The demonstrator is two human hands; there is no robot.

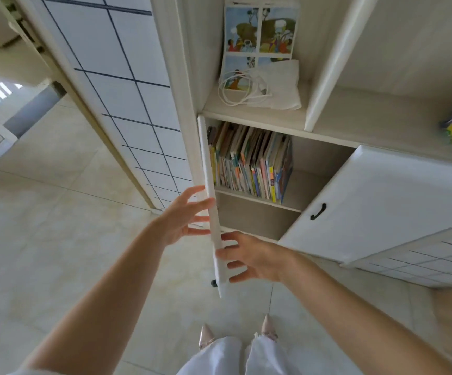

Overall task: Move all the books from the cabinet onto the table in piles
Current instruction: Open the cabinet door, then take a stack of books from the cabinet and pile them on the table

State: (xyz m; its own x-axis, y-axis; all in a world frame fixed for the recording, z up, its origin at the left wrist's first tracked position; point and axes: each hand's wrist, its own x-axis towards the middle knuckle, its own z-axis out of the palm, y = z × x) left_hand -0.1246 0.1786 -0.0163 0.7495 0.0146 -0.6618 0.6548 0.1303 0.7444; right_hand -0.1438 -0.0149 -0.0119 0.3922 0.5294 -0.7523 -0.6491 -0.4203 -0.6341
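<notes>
1. Left hand (181,217): fingers spread and straight, tips touching the outer face of the left door (211,207), which is seen edge-on.
2. Right hand (249,257): fingers spread, loosely bent, on the door's inner side near its free edge; nothing gripped.
3. Books (251,161): upright row in the cabinet (325,155) compartment, at 12 o'clock from both hands, spines facing out.
4. Right hand is on the books' side of the door, so likely the nearer reach.
5. Table not in view.

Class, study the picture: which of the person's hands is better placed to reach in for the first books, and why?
Probably the right hand: it lies on the opening's side of the open left door, facing the books. The left hand is behind that door.
</notes>
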